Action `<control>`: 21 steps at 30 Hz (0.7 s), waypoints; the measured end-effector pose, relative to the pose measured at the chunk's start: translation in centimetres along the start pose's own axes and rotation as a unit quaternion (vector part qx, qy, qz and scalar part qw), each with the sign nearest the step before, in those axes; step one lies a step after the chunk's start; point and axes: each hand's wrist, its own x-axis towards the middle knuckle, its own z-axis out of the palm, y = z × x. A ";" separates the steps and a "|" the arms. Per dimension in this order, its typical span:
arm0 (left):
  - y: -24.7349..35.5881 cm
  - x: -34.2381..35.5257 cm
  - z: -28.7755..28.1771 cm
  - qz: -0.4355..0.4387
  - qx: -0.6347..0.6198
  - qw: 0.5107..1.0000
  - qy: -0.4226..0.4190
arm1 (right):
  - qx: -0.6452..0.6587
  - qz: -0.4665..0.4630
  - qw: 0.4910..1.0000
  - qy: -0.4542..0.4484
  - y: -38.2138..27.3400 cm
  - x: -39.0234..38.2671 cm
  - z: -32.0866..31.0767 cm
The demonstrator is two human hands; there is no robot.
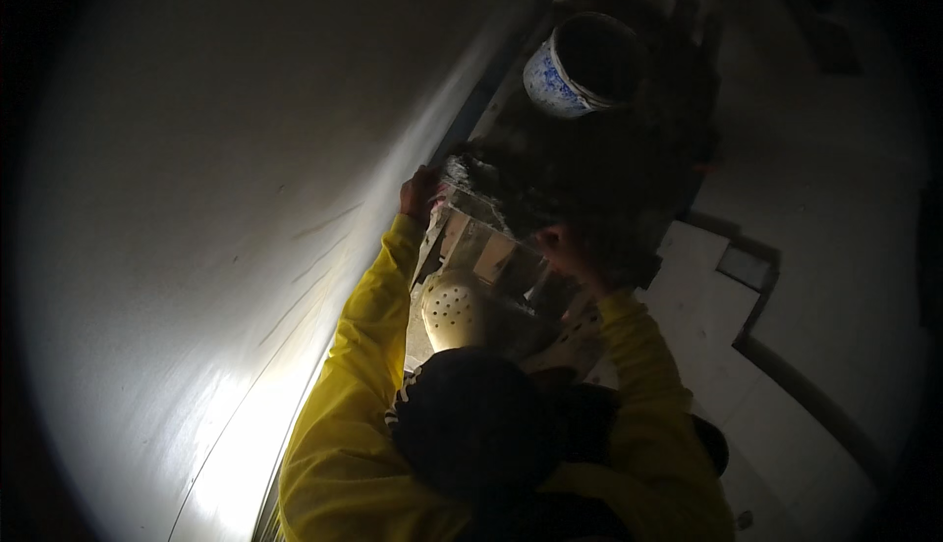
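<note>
Both my arms, in yellow sleeves, reach forward over a low work area. My left hand (420, 194), beside the wall, is closed at the left edge of a glossy flat panel (473, 206), perhaps a tile. Its surface shows brownish patches that may be reflections. My right hand (566, 247) lies in shadow at the panel's right side, its fingers bent and apparently gripping it. Just beyond the panel is a dark, rough bed of mortar-like material (550, 174), with a paler ridge along its near left. A light clog with round holes (452, 314) sits below the panel, near my dark-clothed knee.
A pale wall (246, 198) runs along the left, brightly lit low down. A white bucket with blue markings (555, 81) stands at the far end on the dark material. Light floor tiles (693, 272) with a stepped dark edge lie at the right.
</note>
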 end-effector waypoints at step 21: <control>-0.4 0.0 0.2 -0.008 0.035 0.999 0.020 | -0.319 -0.180 0.929 -0.052 -9.3 -1.1 -1.9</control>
